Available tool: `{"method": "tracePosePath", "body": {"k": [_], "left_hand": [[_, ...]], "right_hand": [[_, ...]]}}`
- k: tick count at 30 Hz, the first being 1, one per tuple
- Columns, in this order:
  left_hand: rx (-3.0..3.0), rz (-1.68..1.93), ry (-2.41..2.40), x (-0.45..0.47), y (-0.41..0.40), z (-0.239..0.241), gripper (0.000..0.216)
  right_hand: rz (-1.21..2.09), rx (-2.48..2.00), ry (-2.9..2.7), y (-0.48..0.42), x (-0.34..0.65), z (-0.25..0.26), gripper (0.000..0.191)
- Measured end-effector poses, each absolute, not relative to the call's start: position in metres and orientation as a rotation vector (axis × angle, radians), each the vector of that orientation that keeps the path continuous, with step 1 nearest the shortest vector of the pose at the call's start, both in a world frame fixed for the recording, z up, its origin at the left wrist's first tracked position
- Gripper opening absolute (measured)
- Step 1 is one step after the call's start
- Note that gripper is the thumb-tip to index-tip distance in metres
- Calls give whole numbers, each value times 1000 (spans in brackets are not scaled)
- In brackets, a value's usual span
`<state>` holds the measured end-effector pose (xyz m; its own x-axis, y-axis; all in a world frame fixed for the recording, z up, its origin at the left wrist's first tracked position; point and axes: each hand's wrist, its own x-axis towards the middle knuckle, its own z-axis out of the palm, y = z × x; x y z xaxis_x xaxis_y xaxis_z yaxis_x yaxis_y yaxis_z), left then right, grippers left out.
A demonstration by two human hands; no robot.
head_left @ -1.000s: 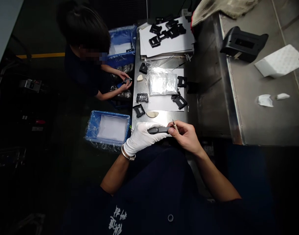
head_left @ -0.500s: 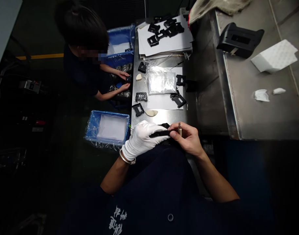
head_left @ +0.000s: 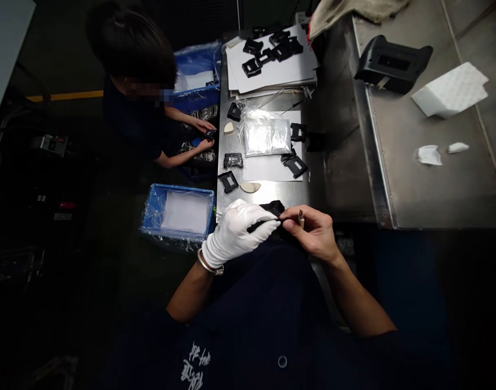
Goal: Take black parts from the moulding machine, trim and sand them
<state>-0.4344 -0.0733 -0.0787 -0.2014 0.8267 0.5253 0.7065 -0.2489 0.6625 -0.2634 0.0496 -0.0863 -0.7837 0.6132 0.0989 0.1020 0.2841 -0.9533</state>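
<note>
In its white glove, my left hand (head_left: 240, 230) is closed on a black plastic part (head_left: 256, 224), which now shows as a thin dark edge between thumb and fingers. My bare right hand (head_left: 311, 230) meets it at the part's right end, thumb and fingertips close together. A small tool with a pale handle (head_left: 301, 219) sticks up from the right fingers; its working end is hidden. Just behind the glove is another dark shape (head_left: 277, 206), too dim to make out. Past my hands, a cream wedge-shaped piece (head_left: 250, 187) and a black frame-like part (head_left: 228, 182) lie on the metal table (head_left: 268, 193).
Clear plastic bags (head_left: 267, 136) and several black parts lie farther up the table, near a paper stack (head_left: 268, 81). A plastic-lined blue bin (head_left: 150, 208) stands left. A co-worker (head_left: 129, 108) handles a dark part. At right, a metal bench (head_left: 414, 189) holds a black housing (head_left: 392, 64).
The black part has turned in my left glove, so less of it shows. My right hand has shifted slightly to the right. The whole view has moved a little.
</note>
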Motion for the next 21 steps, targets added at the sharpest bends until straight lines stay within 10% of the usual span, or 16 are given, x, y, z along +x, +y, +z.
{"method": "tracePosePath", "body": {"k": [21], "left_hand": [[1706, 1557, 1853, -434, -70, -84, 24]], "right_hand": [[1462, -576, -2115, 51, -267, -88, 9]]}}
